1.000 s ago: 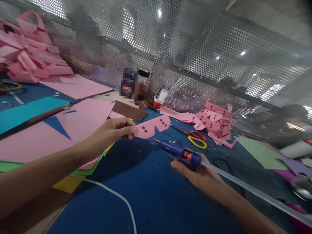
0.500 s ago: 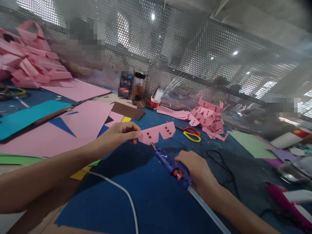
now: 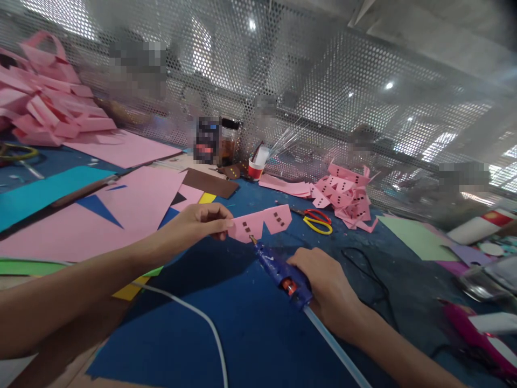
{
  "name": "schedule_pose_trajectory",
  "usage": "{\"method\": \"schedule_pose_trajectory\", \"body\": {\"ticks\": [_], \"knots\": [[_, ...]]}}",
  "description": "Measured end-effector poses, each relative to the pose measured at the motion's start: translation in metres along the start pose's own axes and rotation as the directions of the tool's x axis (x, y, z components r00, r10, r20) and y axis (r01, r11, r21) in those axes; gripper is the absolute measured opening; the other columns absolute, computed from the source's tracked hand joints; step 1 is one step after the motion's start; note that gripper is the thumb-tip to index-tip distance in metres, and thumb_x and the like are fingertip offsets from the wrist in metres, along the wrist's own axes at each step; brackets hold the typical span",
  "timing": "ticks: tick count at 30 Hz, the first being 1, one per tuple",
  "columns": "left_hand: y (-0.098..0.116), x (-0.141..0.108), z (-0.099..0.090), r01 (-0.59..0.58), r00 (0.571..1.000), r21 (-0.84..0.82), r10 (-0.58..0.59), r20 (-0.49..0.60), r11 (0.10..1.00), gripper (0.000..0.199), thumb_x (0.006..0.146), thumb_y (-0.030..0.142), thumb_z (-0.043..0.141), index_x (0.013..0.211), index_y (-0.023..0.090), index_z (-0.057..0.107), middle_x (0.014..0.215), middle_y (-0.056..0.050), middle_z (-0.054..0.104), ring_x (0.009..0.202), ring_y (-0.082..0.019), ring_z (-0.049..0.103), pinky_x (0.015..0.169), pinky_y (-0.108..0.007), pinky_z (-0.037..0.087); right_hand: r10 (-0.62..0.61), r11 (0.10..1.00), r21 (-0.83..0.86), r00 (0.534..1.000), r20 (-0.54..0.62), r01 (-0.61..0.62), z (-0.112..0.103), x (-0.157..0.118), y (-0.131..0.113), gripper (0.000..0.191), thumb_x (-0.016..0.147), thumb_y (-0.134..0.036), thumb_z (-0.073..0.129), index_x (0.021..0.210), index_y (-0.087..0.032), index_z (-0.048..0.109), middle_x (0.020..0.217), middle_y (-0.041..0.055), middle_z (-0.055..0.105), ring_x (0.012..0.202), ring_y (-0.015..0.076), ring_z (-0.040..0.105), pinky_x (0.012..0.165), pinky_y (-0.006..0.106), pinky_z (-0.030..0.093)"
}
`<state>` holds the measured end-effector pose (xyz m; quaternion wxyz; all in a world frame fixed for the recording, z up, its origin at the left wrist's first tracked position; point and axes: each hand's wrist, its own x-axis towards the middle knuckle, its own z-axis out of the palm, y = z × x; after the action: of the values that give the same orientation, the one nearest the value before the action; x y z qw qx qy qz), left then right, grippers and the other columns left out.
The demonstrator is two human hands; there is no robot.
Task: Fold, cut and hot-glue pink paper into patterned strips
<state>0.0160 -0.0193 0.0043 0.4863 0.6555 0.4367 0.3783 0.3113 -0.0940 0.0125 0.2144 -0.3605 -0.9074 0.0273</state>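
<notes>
My left hand [image 3: 212, 220] pinches the left end of a pink paper strip [image 3: 270, 218], held up above the blue table. The strip has a V-shaped notch in its lower edge and small dark squares on either side of it. My right hand [image 3: 319, 277] is wrapped round a blue glue gun [image 3: 278, 269], with a long translucent glue stick [image 3: 335, 345] coming out of its back. The nozzle tip meets the strip's lower edge, near the left group of squares.
Scissors [image 3: 318, 221] lie behind the strip, beside a heap of dotted pink pieces [image 3: 345, 194]. Pink sheets [image 3: 133, 199] and a pink paper pile [image 3: 56, 102] are at left. A magenta glue gun [image 3: 472, 331] lies at right; a white cable [image 3: 194, 310] crosses the front.
The glue gun's body has shifted slightly left and up with my right hand. Its tip now sits a little higher against the strip. My left hand keeps its pinch.
</notes>
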Motion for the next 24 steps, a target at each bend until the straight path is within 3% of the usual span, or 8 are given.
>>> {"method": "schedule_pose_trajectory", "body": {"ticks": [10, 24], "knots": [[-0.002, -0.0002, 0.0002, -0.018, 1.0, -0.006, 0.018, 0.023, 1.0, 0.023, 0.085, 0.041, 0.07, 0.084, 0.018, 0.067, 0.074, 0.001, 0.065, 0.069, -0.012, 0.058, 0.068, -0.025, 0.043, 0.006, 0.999, -0.037, 0.998, 0.056, -0.004, 0.0023, -0.0012, 0.0045, 0.011, 0.091, -0.018, 0.053, 0.101, -0.018, 0.058, 0.092, 0.0051, 0.061, 0.077, 0.0202, 0.048, 0.071, 0.032, 0.029], [-0.0021, -0.0017, -0.0019, -0.009, 1.0, -0.005, 0.009, 0.011, 1.0, 0.022, 0.084, 0.04, 0.069, 0.083, 0.018, 0.067, 0.075, 0.0, 0.065, 0.07, -0.013, 0.058, 0.069, -0.026, 0.044, 0.019, 0.999, -0.045, 0.999, 0.05, -0.017, 0.0013, -0.0003, 0.0039, 0.01, 0.091, -0.019, 0.053, 0.1, -0.018, 0.058, 0.092, 0.0058, 0.062, 0.076, 0.0201, 0.049, 0.071, 0.032, 0.029]]}}
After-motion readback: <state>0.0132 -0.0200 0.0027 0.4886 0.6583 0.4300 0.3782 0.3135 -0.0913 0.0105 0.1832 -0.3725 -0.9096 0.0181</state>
